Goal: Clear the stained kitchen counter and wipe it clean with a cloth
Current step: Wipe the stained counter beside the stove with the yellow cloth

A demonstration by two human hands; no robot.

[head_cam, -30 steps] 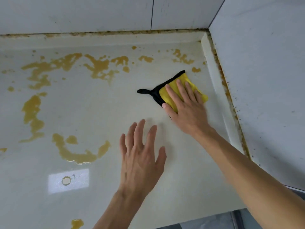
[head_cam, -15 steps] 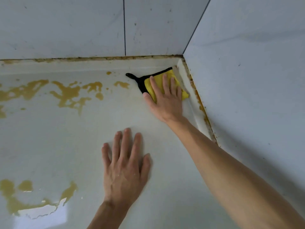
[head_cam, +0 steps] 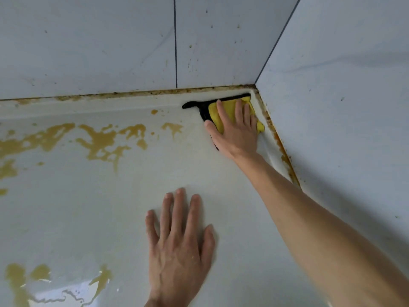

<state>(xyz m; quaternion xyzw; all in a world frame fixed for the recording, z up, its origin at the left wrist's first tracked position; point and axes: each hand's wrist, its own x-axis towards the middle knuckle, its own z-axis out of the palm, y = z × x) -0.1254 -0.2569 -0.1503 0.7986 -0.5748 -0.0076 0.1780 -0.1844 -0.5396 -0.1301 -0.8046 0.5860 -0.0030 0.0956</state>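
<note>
The worktop fills most of the view, pale and glossy, running back to a tiled wall and meeting a second wall on the right, with brown grime along both seams. Yellow-brown stains sprawl in a long band across the back, lying well to the left of the right hand's fingers; more stains pool at the near left, out to the left of the left hand.

The right arm reaches diagonally into the far corner. The right hand lies flat with its fingers spread narrow on the yellow cloth, pressing it down rather than gripping it; the cloth's black edge sticks out to the left of the fingertips. The cloth sits right in the corner, touching the raised rim on both sides.

The left hand rests palm down, fingers splayed and holding nothing, on a bare patch nearer the body, seemingly as a brace.

The stain band runs left to right, so the wipe likely has to travel leftward along it. The right hand is the nearer one, and already holds the cloth down.
</note>
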